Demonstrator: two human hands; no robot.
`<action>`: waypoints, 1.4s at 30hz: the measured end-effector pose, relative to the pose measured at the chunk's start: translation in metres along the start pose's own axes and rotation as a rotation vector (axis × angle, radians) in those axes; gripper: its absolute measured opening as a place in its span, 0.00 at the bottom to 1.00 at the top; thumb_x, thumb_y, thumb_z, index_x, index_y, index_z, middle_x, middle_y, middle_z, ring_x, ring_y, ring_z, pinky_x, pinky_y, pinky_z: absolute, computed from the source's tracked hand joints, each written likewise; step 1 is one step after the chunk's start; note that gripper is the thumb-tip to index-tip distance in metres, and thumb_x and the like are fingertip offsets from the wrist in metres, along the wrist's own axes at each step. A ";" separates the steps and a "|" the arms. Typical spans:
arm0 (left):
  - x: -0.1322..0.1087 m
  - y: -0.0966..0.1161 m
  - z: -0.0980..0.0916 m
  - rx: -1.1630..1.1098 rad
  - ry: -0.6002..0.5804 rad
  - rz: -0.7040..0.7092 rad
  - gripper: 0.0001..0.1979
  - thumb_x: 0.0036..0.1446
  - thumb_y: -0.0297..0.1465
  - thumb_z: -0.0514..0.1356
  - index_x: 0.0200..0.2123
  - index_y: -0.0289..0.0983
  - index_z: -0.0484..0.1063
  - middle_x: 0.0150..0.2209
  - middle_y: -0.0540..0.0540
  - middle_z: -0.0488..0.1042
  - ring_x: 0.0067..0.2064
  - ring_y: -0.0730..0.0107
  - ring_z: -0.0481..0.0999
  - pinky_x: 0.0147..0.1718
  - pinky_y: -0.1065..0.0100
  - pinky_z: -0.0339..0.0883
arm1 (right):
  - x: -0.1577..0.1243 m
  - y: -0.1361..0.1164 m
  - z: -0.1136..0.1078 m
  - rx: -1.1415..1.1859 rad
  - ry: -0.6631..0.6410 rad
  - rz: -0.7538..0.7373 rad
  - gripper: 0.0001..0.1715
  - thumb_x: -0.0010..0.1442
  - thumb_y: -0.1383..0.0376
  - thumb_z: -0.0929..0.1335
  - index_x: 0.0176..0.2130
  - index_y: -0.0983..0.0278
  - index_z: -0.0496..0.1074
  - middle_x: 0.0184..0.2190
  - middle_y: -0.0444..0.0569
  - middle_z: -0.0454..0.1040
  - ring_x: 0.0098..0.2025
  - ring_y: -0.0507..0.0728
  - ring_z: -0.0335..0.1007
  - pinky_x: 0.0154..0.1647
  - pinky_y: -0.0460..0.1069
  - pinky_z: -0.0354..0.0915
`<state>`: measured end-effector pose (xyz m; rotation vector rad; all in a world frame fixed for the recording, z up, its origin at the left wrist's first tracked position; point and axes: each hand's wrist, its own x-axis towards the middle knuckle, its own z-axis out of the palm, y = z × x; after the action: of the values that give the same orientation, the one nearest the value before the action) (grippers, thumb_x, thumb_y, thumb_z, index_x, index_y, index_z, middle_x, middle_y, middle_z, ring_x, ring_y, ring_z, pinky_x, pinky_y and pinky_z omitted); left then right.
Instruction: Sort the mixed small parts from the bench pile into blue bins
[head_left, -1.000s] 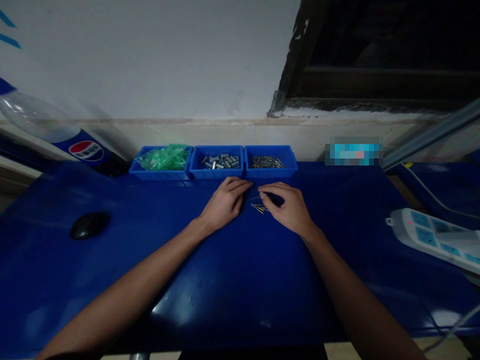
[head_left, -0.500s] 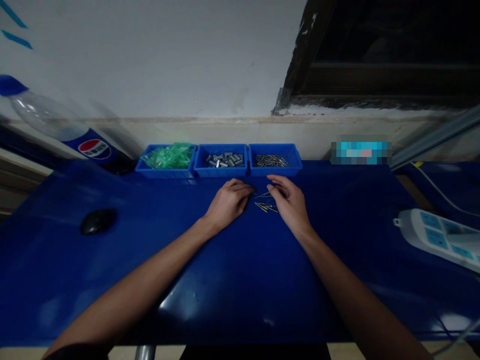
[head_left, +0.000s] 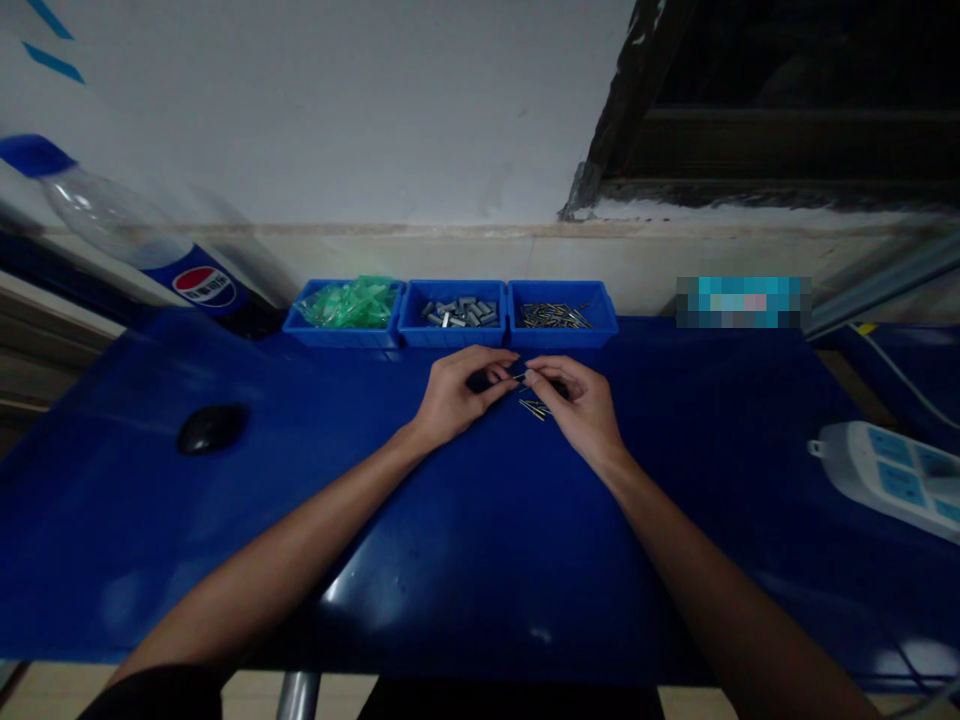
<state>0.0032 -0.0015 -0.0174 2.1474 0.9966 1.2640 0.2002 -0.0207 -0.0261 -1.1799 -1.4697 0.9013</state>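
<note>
My left hand [head_left: 459, 395] and my right hand [head_left: 583, 402] face each other above the blue table, fingertips almost meeting. Between them is a thin metal pin [head_left: 520, 377]. The right thumb and fingertips pinch one end; the left thumb and a curled finger close at the other end, while the left index finger arches above. Several loose brass-and-silver pins [head_left: 534, 409] lie on the table just below, partly covered by my right hand. The pin's exact shape is too small to tell.
Behind my hands stand three blue bins: one with green plastic bags [head_left: 352, 303], one with short metal pieces [head_left: 461, 313], one with pins [head_left: 555, 316]. A cola bottle [head_left: 202, 285] and black mouse [head_left: 210, 430] are left; a white power strip [head_left: 892, 475] is right.
My left hand has opened out from a closed curl and come up to the right hand. A pin is now held between them. The view has shifted slightly.
</note>
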 end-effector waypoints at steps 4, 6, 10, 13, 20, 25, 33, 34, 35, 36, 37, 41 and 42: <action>-0.001 0.001 -0.001 -0.007 0.027 0.016 0.12 0.61 0.34 0.69 0.47 0.36 0.78 0.38 0.46 0.81 0.35 0.71 0.80 0.39 0.67 0.77 | 0.001 -0.004 -0.002 0.066 -0.032 0.044 0.07 0.59 0.60 0.75 0.38 0.58 0.83 0.38 0.48 0.85 0.42 0.61 0.82 0.50 0.59 0.76; -0.001 0.002 -0.001 0.013 0.024 0.010 0.12 0.62 0.36 0.68 0.45 0.36 0.79 0.37 0.46 0.81 0.35 0.71 0.80 0.39 0.66 0.77 | 0.002 -0.005 -0.004 0.111 -0.037 0.071 0.09 0.57 0.60 0.76 0.39 0.58 0.83 0.38 0.48 0.85 0.41 0.61 0.82 0.48 0.58 0.77; -0.001 0.004 -0.001 0.038 0.037 0.023 0.13 0.62 0.39 0.68 0.43 0.36 0.79 0.37 0.46 0.81 0.36 0.70 0.81 0.40 0.65 0.77 | 0.004 -0.003 -0.005 0.141 -0.045 0.085 0.11 0.54 0.60 0.77 0.40 0.59 0.83 0.38 0.48 0.85 0.40 0.61 0.83 0.47 0.58 0.77; -0.001 0.004 -0.001 0.045 0.039 0.030 0.13 0.61 0.39 0.68 0.43 0.36 0.78 0.37 0.46 0.81 0.36 0.70 0.81 0.40 0.66 0.77 | 0.005 -0.004 -0.008 0.131 -0.025 0.080 0.09 0.55 0.60 0.77 0.38 0.59 0.83 0.36 0.48 0.85 0.39 0.61 0.82 0.46 0.58 0.77; 0.000 0.004 0.001 0.146 -0.183 0.107 0.11 0.69 0.30 0.58 0.50 0.36 0.77 0.49 0.42 0.82 0.52 0.62 0.79 0.54 0.56 0.74 | 0.009 -0.014 -0.021 0.086 0.075 -0.035 0.21 0.58 0.62 0.74 0.52 0.54 0.80 0.52 0.48 0.82 0.54 0.64 0.78 0.52 0.61 0.76; -0.002 0.005 0.002 0.271 -0.438 0.233 0.20 0.66 0.24 0.54 0.58 0.38 0.74 0.58 0.42 0.78 0.63 0.57 0.72 0.60 0.48 0.69 | 0.012 -0.013 -0.026 0.027 0.035 -0.027 0.31 0.59 0.63 0.72 0.61 0.51 0.74 0.62 0.48 0.74 0.57 0.64 0.75 0.54 0.63 0.76; -0.004 0.007 0.004 0.395 -0.379 0.199 0.15 0.68 0.28 0.54 0.51 0.34 0.79 0.50 0.40 0.82 0.55 0.55 0.79 0.50 0.52 0.71 | 0.011 -0.011 -0.024 0.074 0.043 -0.047 0.24 0.59 0.63 0.72 0.55 0.54 0.77 0.56 0.51 0.79 0.50 0.63 0.79 0.52 0.61 0.75; -0.004 0.008 0.004 0.395 -0.372 0.197 0.15 0.68 0.29 0.53 0.51 0.34 0.79 0.49 0.40 0.82 0.54 0.56 0.79 0.49 0.53 0.71 | 0.011 -0.011 -0.024 0.067 0.040 -0.039 0.23 0.59 0.63 0.71 0.55 0.54 0.77 0.56 0.51 0.79 0.50 0.63 0.79 0.52 0.61 0.75; -0.003 0.009 0.004 0.395 -0.369 0.197 0.16 0.68 0.29 0.54 0.51 0.34 0.78 0.50 0.40 0.82 0.55 0.56 0.79 0.49 0.53 0.71 | 0.011 -0.011 -0.023 0.059 0.037 -0.030 0.23 0.59 0.63 0.71 0.55 0.54 0.77 0.56 0.52 0.79 0.50 0.63 0.79 0.51 0.61 0.76; -0.003 0.010 0.004 0.392 -0.371 0.202 0.16 0.68 0.29 0.54 0.52 0.34 0.78 0.51 0.40 0.81 0.56 0.55 0.78 0.50 0.53 0.71 | 0.011 -0.012 -0.023 0.054 0.036 -0.024 0.23 0.59 0.62 0.71 0.55 0.55 0.77 0.55 0.52 0.79 0.49 0.63 0.79 0.51 0.61 0.75; -0.003 0.010 0.004 0.390 -0.376 0.209 0.16 0.68 0.29 0.54 0.53 0.35 0.77 0.53 0.40 0.81 0.57 0.55 0.77 0.51 0.52 0.71 | 0.011 -0.012 -0.023 0.055 0.038 -0.019 0.22 0.59 0.62 0.71 0.54 0.55 0.77 0.55 0.52 0.79 0.49 0.63 0.79 0.51 0.61 0.75; -0.003 0.009 0.005 0.375 -0.379 0.217 0.16 0.68 0.29 0.54 0.53 0.34 0.78 0.52 0.40 0.81 0.57 0.55 0.78 0.53 0.52 0.71 | 0.011 -0.011 -0.024 0.107 0.052 -0.008 0.20 0.58 0.63 0.72 0.51 0.56 0.78 0.53 0.52 0.80 0.47 0.62 0.80 0.52 0.60 0.75; -0.003 0.008 0.006 0.373 -0.366 0.211 0.15 0.69 0.28 0.54 0.52 0.34 0.78 0.50 0.40 0.82 0.55 0.56 0.79 0.52 0.52 0.72 | 0.011 -0.010 -0.024 0.123 0.057 -0.003 0.19 0.58 0.63 0.73 0.50 0.56 0.78 0.53 0.51 0.80 0.47 0.62 0.80 0.52 0.60 0.74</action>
<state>0.0101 -0.0091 -0.0168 2.7042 0.9200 0.7637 0.2208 -0.0131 -0.0082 -1.1034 -1.3506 0.9353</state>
